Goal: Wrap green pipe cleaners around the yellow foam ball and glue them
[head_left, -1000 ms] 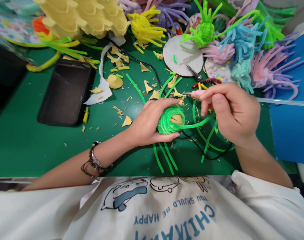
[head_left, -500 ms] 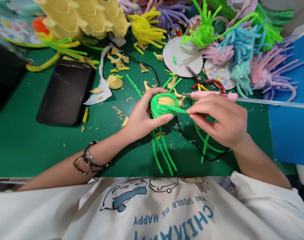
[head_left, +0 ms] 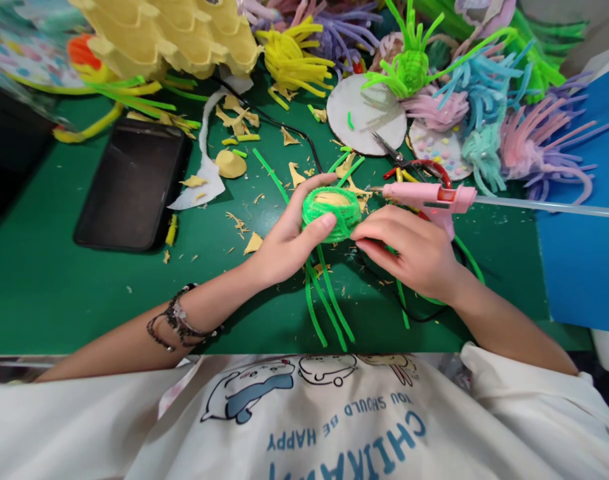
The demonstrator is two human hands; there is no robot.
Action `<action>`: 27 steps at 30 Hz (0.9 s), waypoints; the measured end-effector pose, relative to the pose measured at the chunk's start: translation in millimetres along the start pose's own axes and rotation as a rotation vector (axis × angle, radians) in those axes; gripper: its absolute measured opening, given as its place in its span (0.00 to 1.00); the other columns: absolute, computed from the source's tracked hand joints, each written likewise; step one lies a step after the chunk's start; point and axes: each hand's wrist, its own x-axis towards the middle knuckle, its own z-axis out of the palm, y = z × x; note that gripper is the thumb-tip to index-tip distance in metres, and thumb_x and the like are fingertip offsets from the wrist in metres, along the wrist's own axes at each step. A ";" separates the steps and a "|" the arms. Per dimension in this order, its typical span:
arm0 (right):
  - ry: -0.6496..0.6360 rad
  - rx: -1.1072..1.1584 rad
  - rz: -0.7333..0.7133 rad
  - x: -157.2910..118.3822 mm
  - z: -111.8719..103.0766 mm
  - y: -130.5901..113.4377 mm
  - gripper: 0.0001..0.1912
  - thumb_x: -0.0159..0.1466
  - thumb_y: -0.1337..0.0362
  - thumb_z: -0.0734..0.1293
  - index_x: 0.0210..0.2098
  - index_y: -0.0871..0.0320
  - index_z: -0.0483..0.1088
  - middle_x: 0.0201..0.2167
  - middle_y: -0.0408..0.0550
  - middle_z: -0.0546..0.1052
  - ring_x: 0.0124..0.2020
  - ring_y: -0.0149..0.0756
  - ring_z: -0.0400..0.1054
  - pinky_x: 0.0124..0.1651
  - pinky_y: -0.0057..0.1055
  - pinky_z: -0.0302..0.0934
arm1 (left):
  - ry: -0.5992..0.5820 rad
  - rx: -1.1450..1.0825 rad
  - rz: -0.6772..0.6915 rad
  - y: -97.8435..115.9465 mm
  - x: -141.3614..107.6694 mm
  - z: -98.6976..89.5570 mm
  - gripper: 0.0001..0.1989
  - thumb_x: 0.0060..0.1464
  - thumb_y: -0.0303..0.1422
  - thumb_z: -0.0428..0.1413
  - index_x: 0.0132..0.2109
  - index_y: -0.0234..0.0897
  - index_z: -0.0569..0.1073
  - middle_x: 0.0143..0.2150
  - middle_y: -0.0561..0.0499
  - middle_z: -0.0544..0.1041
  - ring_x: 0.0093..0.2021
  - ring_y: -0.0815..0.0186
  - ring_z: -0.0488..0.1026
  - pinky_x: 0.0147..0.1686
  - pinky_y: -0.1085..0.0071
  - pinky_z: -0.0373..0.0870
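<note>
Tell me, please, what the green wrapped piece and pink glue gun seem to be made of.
Green wrapped piece: likely pipe cleaner, matte, judging by its fuzzy ridges; its yellow core may be pulp or card, looking dull. Pink glue gun: probably smooth plastic, given its even, moulded body.

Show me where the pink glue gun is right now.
In the head view, the pink glue gun is right of centre, between the right hand and the red-handled scissors.

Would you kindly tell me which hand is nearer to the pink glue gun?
Right: the right hand is just below the pink glue gun in view, while the left hand is farther left, holding the green-wrapped piece.
</note>
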 end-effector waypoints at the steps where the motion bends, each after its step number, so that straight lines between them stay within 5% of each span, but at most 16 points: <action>1: 0.004 0.005 0.004 -0.4 1.2 -0.5 0.05 0.68 0.70 0.63 0.40 0.56 0.69 0.33 0.44 0.77 0.35 0.30 0.73 0.39 0.27 0.67 | 0.003 -0.021 -0.014 -1.0 -0.2 0.8 0.32 0.63 0.56 0.41 0.66 0.43 0.57 0.65 0.44 0.68 0.67 0.56 0.63 0.61 0.62 0.68; 9: 0.089 0.038 0.026 -0.5 0.1 -3.9 0.06 0.66 0.73 0.64 0.38 0.57 0.70 0.31 0.45 0.77 0.35 0.30 0.72 0.41 0.28 0.68 | -0.108 -0.341 -0.139 5.0 4.1 -2.1 0.36 0.52 0.52 0.60 0.62 0.41 0.64 0.58 0.45 0.75 0.58 0.53 0.73 0.57 0.58 0.72; 14: 0.098 0.016 0.031 1.8 -8.0 -2.7 0.07 0.66 0.72 0.64 0.38 0.55 0.71 0.33 0.43 0.78 0.36 0.32 0.74 0.43 0.31 0.70 | -0.241 -0.308 -0.170 7.0 7.6 -7.2 0.31 0.53 0.51 0.61 0.58 0.38 0.70 0.56 0.44 0.77 0.57 0.53 0.75 0.54 0.59 0.75; 20: 0.066 -0.001 0.038 2.8 -9.9 -4.1 0.06 0.67 0.71 0.64 0.38 0.55 0.70 0.33 0.43 0.78 0.36 0.32 0.74 0.45 0.32 0.71 | -0.183 -0.219 -0.086 4.9 6.8 -8.2 0.30 0.52 0.48 0.63 0.60 0.43 0.70 0.65 0.46 0.70 0.67 0.52 0.64 0.65 0.56 0.66; 27: 0.081 -0.009 0.122 1.1 -7.8 -8.5 0.08 0.66 0.68 0.65 0.45 0.54 0.70 0.34 0.44 0.78 0.29 0.33 0.71 0.51 0.42 0.71 | -0.161 -0.526 -0.281 10.3 8.4 0.0 0.26 0.55 0.53 0.57 0.54 0.40 0.75 0.50 0.46 0.81 0.54 0.52 0.77 0.55 0.52 0.75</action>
